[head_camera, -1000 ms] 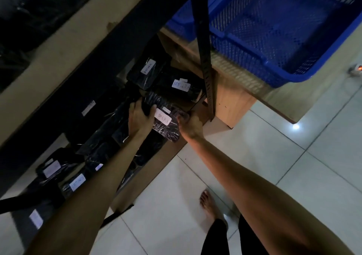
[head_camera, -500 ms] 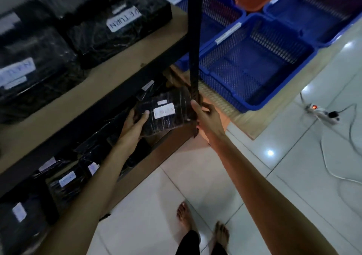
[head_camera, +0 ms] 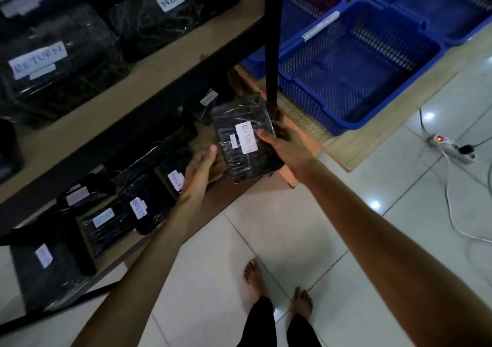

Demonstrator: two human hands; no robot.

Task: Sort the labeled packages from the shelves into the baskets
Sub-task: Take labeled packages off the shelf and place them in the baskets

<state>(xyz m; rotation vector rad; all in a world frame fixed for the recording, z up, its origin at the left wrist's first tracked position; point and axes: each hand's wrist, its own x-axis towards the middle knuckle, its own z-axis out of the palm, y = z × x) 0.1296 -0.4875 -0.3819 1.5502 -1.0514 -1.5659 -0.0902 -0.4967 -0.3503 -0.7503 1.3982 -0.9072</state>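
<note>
Package in my right hand, in front of the lower shelf.

My right hand grips a black wrapped package labelled RETURN, thumb on its face and fingers curled behind its right edge, holding it tilted beside the black shelf post. My left hand hovers just beside its left edge, fingers straight and released. A blue basket sits well apart, to the right.
</note>
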